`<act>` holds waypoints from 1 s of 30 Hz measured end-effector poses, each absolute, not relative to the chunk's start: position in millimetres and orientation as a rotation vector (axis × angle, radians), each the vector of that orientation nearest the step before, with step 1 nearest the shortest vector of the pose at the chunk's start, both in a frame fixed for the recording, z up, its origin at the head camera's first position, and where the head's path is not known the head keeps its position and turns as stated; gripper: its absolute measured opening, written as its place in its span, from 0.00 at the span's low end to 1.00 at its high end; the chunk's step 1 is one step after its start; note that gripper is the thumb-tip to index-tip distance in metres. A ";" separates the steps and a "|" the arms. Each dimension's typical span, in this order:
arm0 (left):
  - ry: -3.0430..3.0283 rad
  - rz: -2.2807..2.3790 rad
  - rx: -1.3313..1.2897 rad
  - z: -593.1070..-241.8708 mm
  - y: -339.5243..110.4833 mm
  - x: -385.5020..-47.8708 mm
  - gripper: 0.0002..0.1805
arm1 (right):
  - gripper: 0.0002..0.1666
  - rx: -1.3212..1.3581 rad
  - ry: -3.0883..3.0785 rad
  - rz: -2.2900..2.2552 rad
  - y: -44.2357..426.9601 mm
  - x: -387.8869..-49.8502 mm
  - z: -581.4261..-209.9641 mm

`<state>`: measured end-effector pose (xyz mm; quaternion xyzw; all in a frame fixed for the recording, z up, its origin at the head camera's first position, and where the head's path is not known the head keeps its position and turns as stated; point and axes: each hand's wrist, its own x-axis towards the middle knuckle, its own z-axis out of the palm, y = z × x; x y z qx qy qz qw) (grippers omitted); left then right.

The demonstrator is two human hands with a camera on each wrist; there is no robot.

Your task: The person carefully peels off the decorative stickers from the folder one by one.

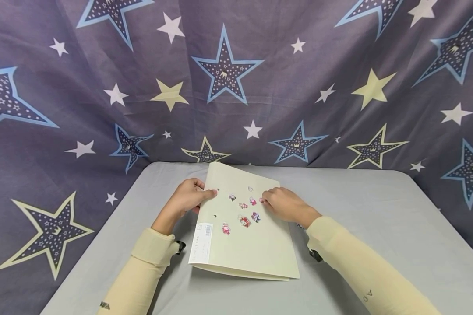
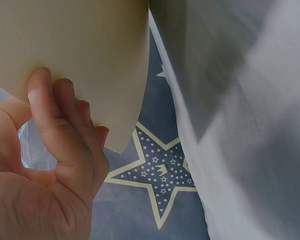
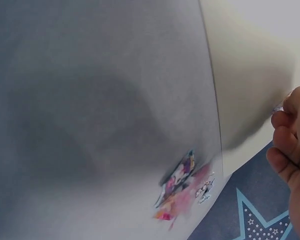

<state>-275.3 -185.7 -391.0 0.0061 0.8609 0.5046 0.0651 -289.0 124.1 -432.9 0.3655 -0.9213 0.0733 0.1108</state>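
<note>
A cream file folder (image 1: 244, 251) lies tilted over the table, its lower edge slightly gaping. Small cartoon stickers (image 1: 244, 221) are scattered across its cover. My left hand (image 1: 186, 197) grips the spine edge, thumb on the cover; in the left wrist view its fingers (image 2: 65, 100) lie against the underside. Over the cover's right side, my right hand (image 1: 285, 204) has curled fingers and pinches a small pink sticker (image 1: 262, 200) against the surface. That sticker is mostly hidden by the fingertips in the right wrist view, where the folder's cover (image 3: 250, 60) also shows.
Loose colourful stickers (image 3: 182, 182) lie on the grey tablecloth (image 1: 362, 218) beside the folder's right edge, mostly hidden under the right wrist in the head view. A white barcode label (image 1: 202, 243) wraps the spine. Behind the table hangs a star-patterned curtain (image 1: 272, 100).
</note>
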 end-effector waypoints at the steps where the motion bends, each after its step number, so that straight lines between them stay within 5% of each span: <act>1: 2.596 1.526 0.015 -391.1 -185.7 -275.4 0.24 | 0.08 1.071 -2.705 0.216 123.9 -289.0 -433.0; 30: 2.593 1.528 0.015 -392.0 -185.7 -275.5 0.23 | 0.13 1.095 -2.625 0.487 129.3 -291.7 -432.7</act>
